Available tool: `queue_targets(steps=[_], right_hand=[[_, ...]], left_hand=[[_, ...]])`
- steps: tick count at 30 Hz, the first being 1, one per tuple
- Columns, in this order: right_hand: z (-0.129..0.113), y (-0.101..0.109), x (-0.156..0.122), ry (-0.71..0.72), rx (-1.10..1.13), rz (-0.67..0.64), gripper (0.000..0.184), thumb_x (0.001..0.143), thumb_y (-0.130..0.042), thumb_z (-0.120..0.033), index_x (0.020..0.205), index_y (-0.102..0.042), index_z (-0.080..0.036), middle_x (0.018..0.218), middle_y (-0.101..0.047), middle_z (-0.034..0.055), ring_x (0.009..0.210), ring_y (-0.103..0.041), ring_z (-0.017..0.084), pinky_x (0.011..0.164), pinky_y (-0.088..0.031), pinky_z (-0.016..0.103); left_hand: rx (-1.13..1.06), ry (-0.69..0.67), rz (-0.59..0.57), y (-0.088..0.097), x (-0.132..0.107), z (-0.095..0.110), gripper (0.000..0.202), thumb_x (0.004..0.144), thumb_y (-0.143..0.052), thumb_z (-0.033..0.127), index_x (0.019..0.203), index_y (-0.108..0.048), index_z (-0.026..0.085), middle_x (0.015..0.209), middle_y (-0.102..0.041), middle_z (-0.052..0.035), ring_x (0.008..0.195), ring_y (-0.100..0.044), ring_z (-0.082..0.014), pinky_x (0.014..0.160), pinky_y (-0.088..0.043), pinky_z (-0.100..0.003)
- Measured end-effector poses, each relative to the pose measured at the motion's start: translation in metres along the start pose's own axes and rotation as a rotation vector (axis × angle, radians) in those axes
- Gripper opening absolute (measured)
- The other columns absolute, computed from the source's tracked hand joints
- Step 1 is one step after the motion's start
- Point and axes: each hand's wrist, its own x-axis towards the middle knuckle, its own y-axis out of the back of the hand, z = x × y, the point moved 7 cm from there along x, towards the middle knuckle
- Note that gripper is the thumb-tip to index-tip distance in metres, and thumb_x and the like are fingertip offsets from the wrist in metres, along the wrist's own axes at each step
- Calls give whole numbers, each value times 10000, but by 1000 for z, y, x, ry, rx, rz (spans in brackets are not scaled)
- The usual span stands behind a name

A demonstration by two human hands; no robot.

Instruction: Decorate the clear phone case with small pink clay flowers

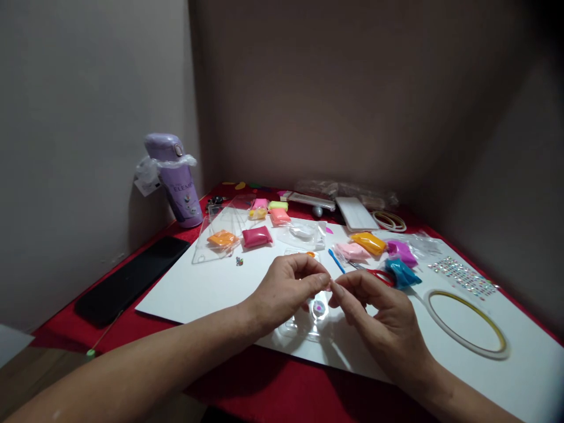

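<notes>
Your left hand (286,291) and right hand (385,314) are pinching a tiny pale piece (329,285); the clear phone case (304,332) is lying beneath, lengthwise near-to-far.

Dim, uneven light from outside the frame falls brightest on a white board (211,291) at lower center.
Shadow dulls the back wall (308,94) and blackens the upper right corner; the left wall (88,88) reads paler, darkening beside the purple bottle (178,182). Glare streaks a clear plastic case (304,326). Wide-angle distortion stretches the left forearm (145,370) toward the bottom left; detail at the fingertips (322,279) is soft.
</notes>
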Motion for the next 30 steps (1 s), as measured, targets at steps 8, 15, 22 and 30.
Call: queue_targets(steps=[8, 15, 22, 30], right_hand=[[-1, 2, 1, 5, -1, 14, 172, 891, -579, -290, 753, -617, -195, 615, -623, -11, 500, -515, 115, 455, -410, 231], [3, 3, -1, 28, 24, 57, 71, 893, -591, -270, 906, -617, -206, 663, -645, -17, 542, -572, 119, 478, -434, 231], [-2, 4, -4, 113, -74, 82, 44, 881, -587, -197, 885, -629, -211, 663, -638, -22, 516, -536, 104, 476, -423, 234], [-3, 8, -3, 100, -42, 110, 62, 892, -585, -209, 937, -628, -207, 656, -638, -21, 503, -557, 107, 464, -438, 231]], left_hand=[[11, 15, -23, -1, 1, 0, 192, 776, -647, 301, 728, -600, 121, 679, -564, -3, 565, -467, -80, 465, -394, -180], [33, 14, -2, 0, 0, 0, 201, 788, -638, 315, 743, -595, 124, 684, -556, -5, 580, -475, -90, 450, -393, -177], [53, -4, -12, -2, -1, 0, 226, 796, -638, 347, 738, -603, 131, 694, -570, -16, 601, -493, -103, 445, -399, -178], [18, 0, 17, 0, -1, 3, 249, 778, -654, 371, 730, -613, 131, 663, -551, -6, 561, -473, -93, 441, -398, -183]])
